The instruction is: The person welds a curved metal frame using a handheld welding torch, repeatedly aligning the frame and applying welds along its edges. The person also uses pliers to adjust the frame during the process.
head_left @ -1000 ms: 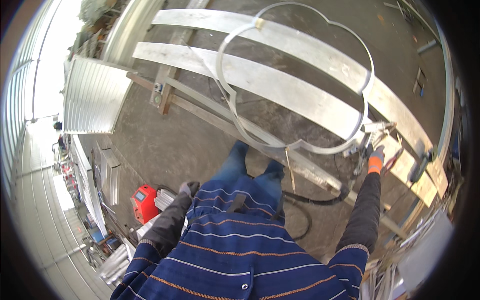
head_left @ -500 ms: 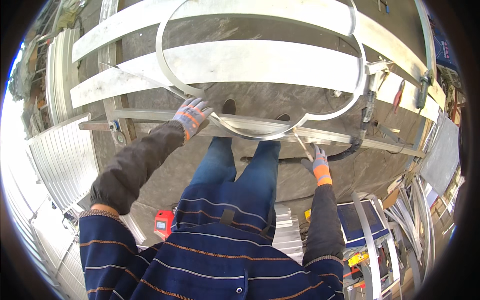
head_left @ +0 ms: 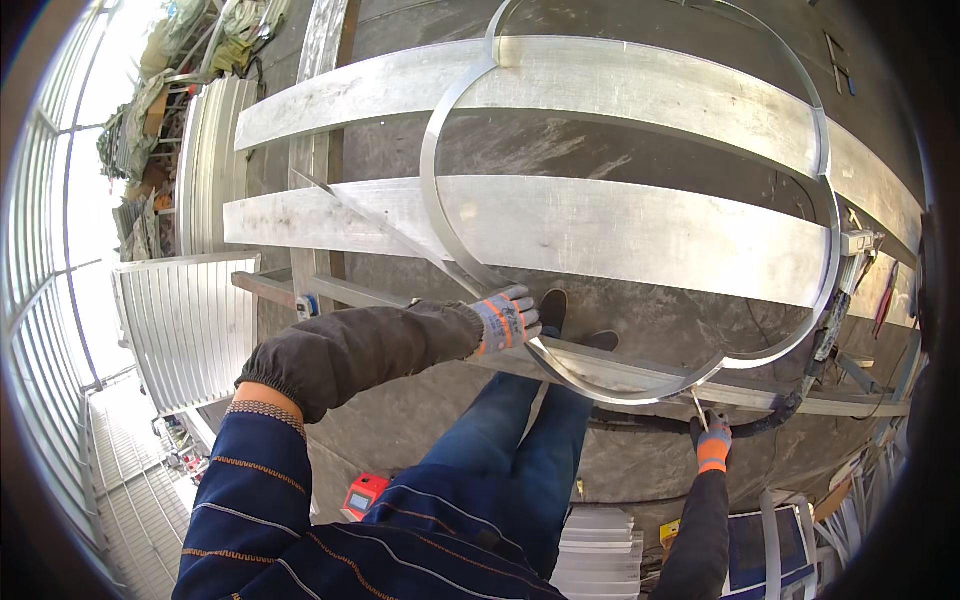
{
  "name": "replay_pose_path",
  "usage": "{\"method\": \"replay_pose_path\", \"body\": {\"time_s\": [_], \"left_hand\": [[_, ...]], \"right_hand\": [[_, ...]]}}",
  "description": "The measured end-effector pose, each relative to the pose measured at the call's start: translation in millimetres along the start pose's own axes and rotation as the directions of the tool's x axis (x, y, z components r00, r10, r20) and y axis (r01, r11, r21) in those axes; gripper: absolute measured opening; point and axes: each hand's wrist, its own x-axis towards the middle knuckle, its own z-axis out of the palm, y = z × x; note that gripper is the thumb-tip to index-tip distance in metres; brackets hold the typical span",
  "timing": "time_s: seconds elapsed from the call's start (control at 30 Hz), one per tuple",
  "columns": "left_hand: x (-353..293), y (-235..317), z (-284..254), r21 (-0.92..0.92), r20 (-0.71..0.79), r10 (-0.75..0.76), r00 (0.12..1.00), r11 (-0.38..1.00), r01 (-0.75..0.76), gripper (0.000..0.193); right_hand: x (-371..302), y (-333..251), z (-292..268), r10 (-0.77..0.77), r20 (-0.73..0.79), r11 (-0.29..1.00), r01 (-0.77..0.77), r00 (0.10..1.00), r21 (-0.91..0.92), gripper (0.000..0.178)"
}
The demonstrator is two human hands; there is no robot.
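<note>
A curved, scalloped outline bent from a silver metal strip (head_left: 433, 190) lies across the beams, its near edge bowing toward me. My left hand (head_left: 507, 318), in a grey and orange glove, is closed on the strip where its lower left curve meets a straight tail (head_left: 385, 232). My right hand (head_left: 713, 440), gloved alike, grips a thin light-coloured rod (head_left: 700, 410). The rod's upper end is at the notch between two curves of the strip, touching it or very close. My right fingers are partly hidden.
Two wide flat metal beams (head_left: 620, 225) cross in front of me, with a narrow rail (head_left: 630, 368) nearer. A black cable (head_left: 765, 425) runs along the floor by my right hand. Red-handled pliers (head_left: 884, 305) are at far right. A red box (head_left: 365, 494) stands below left.
My view has swung left, so the scene appears farther right and lower. Both hands keep their places on the strip and the rod.
</note>
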Motion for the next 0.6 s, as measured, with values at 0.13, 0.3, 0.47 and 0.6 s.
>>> {"method": "replay_pose_path", "body": {"time_s": [0.13, 0.3, 0.47, 0.6], "left_hand": [[4.5, -6.2, 1.3, -0.04, 0.089, -0.017, 0.996, 0.999, 0.02, 0.009], [1.1, -6.8, -0.9, -0.074, 0.121, -0.033, 0.992, 0.996, 0.042, 0.023], [1.6, -10.8, -6.3, -0.078, 0.062, 0.009, 0.998, 0.997, -0.004, 0.027], [4.7, -12.7, -6.9, -0.078, 0.139, 0.015, 0.99, 0.997, -0.004, 0.03]], "right_hand": [[-2.5, 10.3, 8.2, -0.139, -0.045, 0.99, 0.137, 0.989, -0.045, 0.047], [-9.3, 11.4, 11.0, -0.142, -0.042, 0.987, 0.145, 0.989, 0.075, 0.039], [-7.0, -2.2, -9.5, -0.07, 0.114, 0.998, 0.07, 0.991, 0.003, 0.051], [-2.2, -3.2, -12.3, -0.013, 0.178, 0.998, 0.001, 0.984, 0.069, 0.056]]}}
